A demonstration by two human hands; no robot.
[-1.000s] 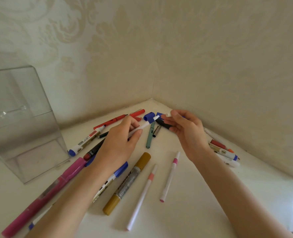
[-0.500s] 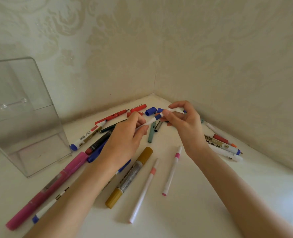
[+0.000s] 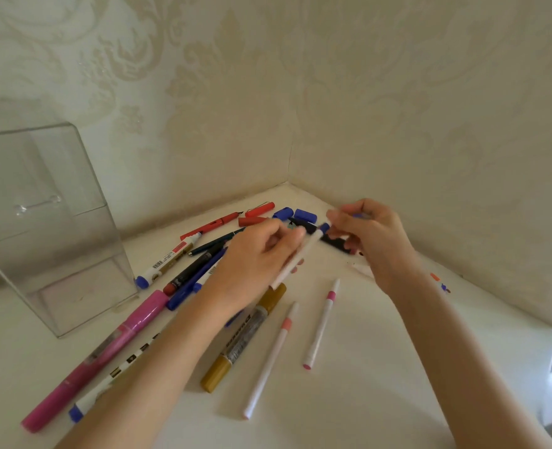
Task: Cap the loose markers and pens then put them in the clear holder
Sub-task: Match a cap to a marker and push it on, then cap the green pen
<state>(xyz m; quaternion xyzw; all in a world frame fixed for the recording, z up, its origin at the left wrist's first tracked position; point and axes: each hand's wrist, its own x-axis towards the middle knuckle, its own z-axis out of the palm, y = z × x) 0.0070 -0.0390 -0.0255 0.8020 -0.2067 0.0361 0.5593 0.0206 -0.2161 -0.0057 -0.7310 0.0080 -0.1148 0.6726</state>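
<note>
Blur softens both hands above the scattered pens. The left hand (image 3: 255,264) grips a slim white pen (image 3: 295,262) between thumb and curled fingers, and its blue tip (image 3: 325,227) points up toward the right hand (image 3: 375,241). Half a second ago the right fingers pinched that end. Now they sit just beside it, curled, with a speck of blue showing inside them; whether they hold a cap I cannot tell. The pen tilts more steeply than before. The clear holder (image 3: 57,241) stands upright at the left of the white table (image 3: 381,384), well apart from the hands. The gold marker (image 3: 245,335), the pink marker (image 3: 96,358) and two loose blue caps (image 3: 305,215) near the corner lie as they did.
</note>
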